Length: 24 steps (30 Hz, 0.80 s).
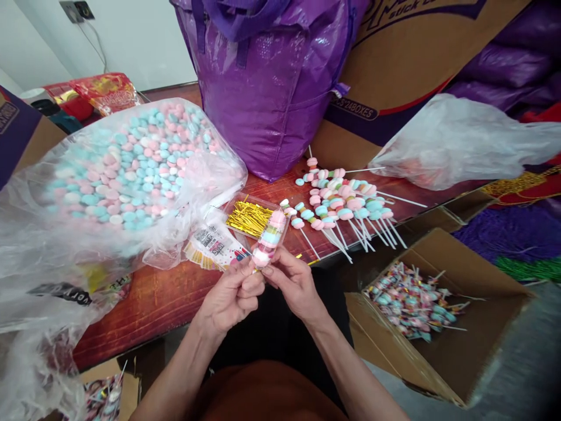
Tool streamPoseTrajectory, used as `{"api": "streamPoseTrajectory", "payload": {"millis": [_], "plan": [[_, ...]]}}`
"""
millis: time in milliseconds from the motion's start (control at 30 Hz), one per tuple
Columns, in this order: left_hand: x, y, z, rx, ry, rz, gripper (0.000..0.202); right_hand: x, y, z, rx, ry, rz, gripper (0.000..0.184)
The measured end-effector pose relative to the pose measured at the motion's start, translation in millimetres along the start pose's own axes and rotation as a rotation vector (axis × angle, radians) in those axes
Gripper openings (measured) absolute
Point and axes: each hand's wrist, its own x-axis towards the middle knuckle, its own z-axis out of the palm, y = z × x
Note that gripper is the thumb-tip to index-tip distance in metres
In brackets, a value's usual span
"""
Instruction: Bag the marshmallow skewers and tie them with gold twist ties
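Between my two hands, over the table's front edge, is a candy skewer [269,238] of stacked pink, blue and white pieces in a clear wrapper. My left hand [236,292] pinches its lower end. The fingers of my right hand [293,280] close on the same end from the other side. Just behind the skewer sits a clear tray of gold twist ties [249,217]. Printed wrapper bags [214,245] lie left of the tray. Unwrapped candy skewers [346,204] on white sticks are piled to the right.
A large clear bag of pastel candies [131,169] covers the table's left side. Behind stands a purple bag [272,88] beside a big carton [403,64]. Below right, an open cardboard box [477,316] holds wrapped skewers; another box [129,392] is at lower left.
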Motion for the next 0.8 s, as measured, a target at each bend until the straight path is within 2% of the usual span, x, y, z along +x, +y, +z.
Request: {"api": "streamPoseTrajectory", "payload": {"millis": [100,200,333,433,500,600,700,767,800], "plan": [[2.0,-7.1,1.9,0.120,0.006,0.089,0.038,2.3,-6.3,-6.4,-0.058,-0.099,-0.031,0.018],[5.3,-14.6,3.4,0.265,0.082,0.217,0.039,4.2,-8.1,-4.4,-0.166,-0.106,-0.121,0.013],[8.6,-21.9,4.0,0.444,0.193,0.462,0.033,4.2,-5.6,5.9,-0.256,-0.036,-0.222,0.011],[7.8,-25.5,2.3,0.651,0.283,0.653,0.029,2.7,-7.9,12.1,-0.341,0.034,-0.236,0.012],[6.2,-27.2,0.1,0.755,0.333,0.733,0.028,1.9,-11.3,13.1,-0.412,0.072,-0.212,0.010],[5.8,-27.6,-4.0,0.702,0.321,0.695,0.026,1.2,-13.0,11.7,-0.317,0.069,-0.033,0.006],[9.7,-22.8,-6.8,0.449,0.271,0.514,0.029,-1.2,-8.2,11.1,-0.017,0.016,0.194,0.014],[13.3,-16.7,-6.9,0.261,0.276,0.396,0.031,-4.1,-3.3,11.5,0.024,0.057,0.188,0.019],[14.9,-13.4,-6.3,0.187,0.283,0.350,0.033,-5.6,-0.9,11.5,-0.035,0.107,0.116,0.017]]}}
